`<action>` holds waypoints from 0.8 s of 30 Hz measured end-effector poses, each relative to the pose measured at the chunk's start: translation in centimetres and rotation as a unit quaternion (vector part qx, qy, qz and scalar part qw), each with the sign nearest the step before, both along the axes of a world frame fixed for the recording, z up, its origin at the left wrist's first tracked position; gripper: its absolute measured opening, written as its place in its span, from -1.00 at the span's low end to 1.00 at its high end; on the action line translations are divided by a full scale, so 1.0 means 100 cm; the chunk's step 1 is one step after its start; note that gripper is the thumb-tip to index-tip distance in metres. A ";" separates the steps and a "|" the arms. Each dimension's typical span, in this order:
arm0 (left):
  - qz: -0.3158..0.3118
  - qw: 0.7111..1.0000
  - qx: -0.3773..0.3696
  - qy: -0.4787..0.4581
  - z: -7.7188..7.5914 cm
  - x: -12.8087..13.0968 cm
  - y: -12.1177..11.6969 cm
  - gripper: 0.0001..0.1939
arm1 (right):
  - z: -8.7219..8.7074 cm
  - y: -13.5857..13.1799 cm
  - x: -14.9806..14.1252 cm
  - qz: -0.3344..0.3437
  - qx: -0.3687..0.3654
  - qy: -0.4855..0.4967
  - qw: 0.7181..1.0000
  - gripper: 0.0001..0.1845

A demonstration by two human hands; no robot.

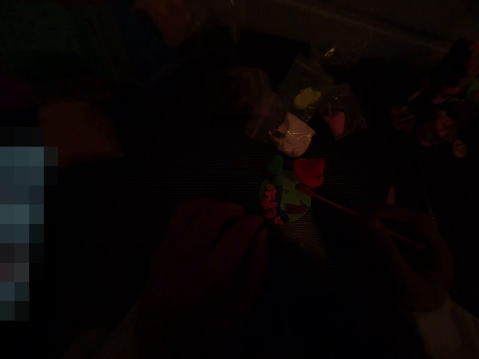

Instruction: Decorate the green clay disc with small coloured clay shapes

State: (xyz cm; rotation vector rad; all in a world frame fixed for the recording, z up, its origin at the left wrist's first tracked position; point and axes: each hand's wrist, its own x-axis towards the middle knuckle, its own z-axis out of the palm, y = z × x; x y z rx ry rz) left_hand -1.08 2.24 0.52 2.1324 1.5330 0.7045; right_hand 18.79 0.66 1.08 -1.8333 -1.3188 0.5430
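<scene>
The scene is very dark. My left hand (209, 239) rests with curled fingers against the left edge of a small round green clay piece (295, 192) decorated with pink bits (270, 202). My right hand (407, 249) is closed round a thin stick tool (337, 205) whose tip touches the green piece near a red clay lump (309, 171). A small green clay knob (276, 164) sits at the top of the piece.
Clear plastic bags lie beyond: one with white clay (294, 135), one with yellow clay (307, 97), one with pink clay (337, 122). Dim colourful objects (445, 107) sit at the far right. A blurred patch covers the left edge.
</scene>
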 end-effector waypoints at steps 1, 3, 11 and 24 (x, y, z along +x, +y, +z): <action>0.001 1.000 0.004 0.003 0.000 0.000 0.000 -0.87 | 0.000 0.000 0.000 -0.007 -0.002 0.001 1.000 -0.93; -0.006 1.000 0.007 0.013 -0.001 0.000 0.000 -0.86 | 0.000 -0.001 0.001 0.001 -0.002 0.008 1.000 -0.92; -0.012 1.000 0.001 0.010 0.000 0.000 0.001 -0.85 | -0.003 -0.001 0.006 0.042 0.027 -0.025 0.998 -0.90; -0.003 1.000 0.006 0.020 0.002 0.000 0.002 -0.87 | -0.003 -0.002 0.009 0.064 0.010 -0.052 0.997 -0.91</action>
